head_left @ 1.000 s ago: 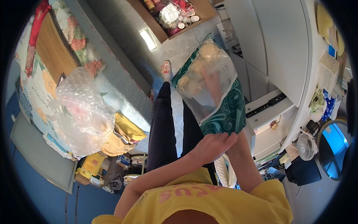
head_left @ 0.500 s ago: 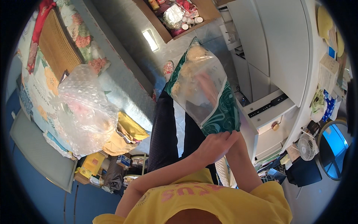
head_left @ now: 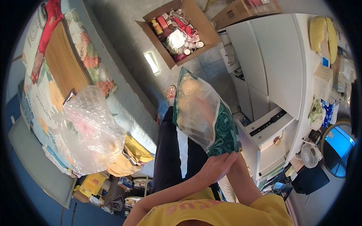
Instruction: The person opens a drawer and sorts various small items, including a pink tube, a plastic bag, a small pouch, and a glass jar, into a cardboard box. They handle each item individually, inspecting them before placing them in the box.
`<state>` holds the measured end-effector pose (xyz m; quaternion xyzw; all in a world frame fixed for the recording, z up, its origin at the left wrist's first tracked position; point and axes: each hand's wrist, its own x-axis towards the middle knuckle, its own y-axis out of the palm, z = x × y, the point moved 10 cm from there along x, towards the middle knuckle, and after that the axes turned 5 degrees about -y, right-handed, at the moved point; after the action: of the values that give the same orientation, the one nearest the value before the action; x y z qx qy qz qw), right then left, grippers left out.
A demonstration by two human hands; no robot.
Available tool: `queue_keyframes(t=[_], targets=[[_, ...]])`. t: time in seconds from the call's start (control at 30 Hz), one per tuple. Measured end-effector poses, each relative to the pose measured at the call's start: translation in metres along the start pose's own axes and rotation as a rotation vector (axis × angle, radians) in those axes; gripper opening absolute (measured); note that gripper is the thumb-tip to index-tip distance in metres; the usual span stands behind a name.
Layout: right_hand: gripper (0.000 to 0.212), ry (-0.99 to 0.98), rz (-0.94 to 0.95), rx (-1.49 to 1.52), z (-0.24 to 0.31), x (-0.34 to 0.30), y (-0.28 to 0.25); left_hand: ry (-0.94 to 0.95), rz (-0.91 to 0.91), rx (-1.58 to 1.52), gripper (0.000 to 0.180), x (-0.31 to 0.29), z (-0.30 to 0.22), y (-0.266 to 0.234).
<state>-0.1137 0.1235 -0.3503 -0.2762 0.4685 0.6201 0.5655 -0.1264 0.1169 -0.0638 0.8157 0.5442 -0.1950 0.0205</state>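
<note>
A green-and-white zip bag (head_left: pixel 225 132) with a clear window hangs in front of my legs, its closed end pointing away from me. Pale tan, rounded lumps (head_left: pixel 190 88) show through the window. My left hand (head_left: pixel 218 165) pinches the bag's rim at the near end, fingers closed on the plastic. My right forearm goes into the bag's mouth beside it. Through the hazy window my right hand (head_left: pixel 203 111) appears as a blurred shape among the lumps; its fingers cannot be made out.
An open cardboard box (head_left: pixel 206 32) with bottles and packets stands on the floor ahead. To the left, bubble wrap (head_left: pixel 92 130) and a yellow package (head_left: pixel 137 150) lie on a flowered bed. A pulled-out white drawer (head_left: pixel 269 130), cabinet (head_left: pixel 279 49) and fan (head_left: pixel 309 155) are at right.
The view has tilted so more of the floor box shows. My right hand, clearer earlier inside the bag, now looks hazier and nearer the bag's mouth. My left hand keeps its hold on the rim.
</note>
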Motion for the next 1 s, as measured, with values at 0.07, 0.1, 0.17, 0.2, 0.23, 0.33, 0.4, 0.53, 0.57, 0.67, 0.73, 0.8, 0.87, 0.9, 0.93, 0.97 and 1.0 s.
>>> queue_keyframes(t=[0.07, 0.1, 0.17, 0.2, 0.23, 0.33, 0.4, 0.53, 0.57, 0.67, 0.73, 0.8, 0.87, 0.9, 0.93, 0.97, 1.0], targets=[[0.025, -0.010, 0.000, 0.010, -0.004, -0.003, 0.000, 0.017, -0.042, 0.016, 0.028, 0.004, -0.007, -0.007], [0.025, -0.014, 0.000, 0.013, -0.002, 0.001, -0.001, 0.040, -0.083, 0.016, 0.028, 0.010, -0.010, -0.014], [0.025, 0.008, 0.029, 0.029, -0.010, 0.004, 0.006, 0.048, -0.119, 0.019, 0.029, 0.010, -0.009, -0.015], [0.025, 0.026, 0.053, 0.032, -0.016, 0.004, 0.013, 0.051, -0.116, 0.016, 0.029, 0.009, -0.006, -0.012], [0.025, 0.024, 0.050, 0.049, -0.014, 0.004, 0.012, 0.083, -0.087, 0.008, 0.030, 0.010, -0.009, -0.012], [0.025, 0.022, 0.049, 0.079, -0.016, -0.004, 0.013, 0.117, -0.008, -0.029, 0.033, 0.007, -0.017, -0.013], [0.025, 0.033, 0.073, 0.112, -0.016, -0.004, 0.017, 0.108, -0.060, -0.042, 0.034, 0.002, -0.014, -0.021], [0.025, 0.060, 0.093, 0.261, -0.001, -0.018, 0.015, 0.070, -0.325, -0.056, 0.027, 0.001, -0.004, -0.071], [0.025, 0.057, 0.091, 0.299, 0.006, -0.024, 0.013, 0.047, -0.382, -0.059, 0.024, 0.002, -0.001, -0.085], [0.025, 0.056, 0.095, 0.422, 0.021, -0.041, 0.008, -0.059, -0.311, -0.083, 0.022, 0.008, 0.008, -0.087], [0.025, 0.060, 0.107, 0.500, 0.026, -0.046, 0.006, 0.004, -0.249, -0.053, 0.021, 0.008, -0.001, -0.078], [0.025, 0.062, 0.131, 0.572, 0.030, -0.047, 0.007, 0.072, -0.215, -0.038, 0.022, 0.008, -0.008, -0.067], [0.025, 0.069, 0.155, 0.640, 0.032, -0.049, 0.007, 0.106, -0.194, 0.007, 0.026, 0.010, -0.014, -0.062], [0.024, 0.069, 0.169, 0.675, 0.034, -0.053, 0.007, 0.124, -0.184, 0.028, 0.028, 0.012, -0.017, -0.061], [0.024, 0.073, 0.187, 0.718, 0.035, -0.054, 0.006, 0.138, -0.176, 0.047, 0.029, 0.012, -0.018, -0.059], [0.024, 0.082, 0.208, 0.767, 0.037, -0.053, 0.005, 0.153, -0.168, 0.066, 0.030, 0.013, -0.019, -0.058], [0.024, 0.091, 0.228, 0.823, 0.040, -0.054, 0.003, 0.171, -0.160, 0.083, 0.030, 0.015, -0.022, -0.057]])
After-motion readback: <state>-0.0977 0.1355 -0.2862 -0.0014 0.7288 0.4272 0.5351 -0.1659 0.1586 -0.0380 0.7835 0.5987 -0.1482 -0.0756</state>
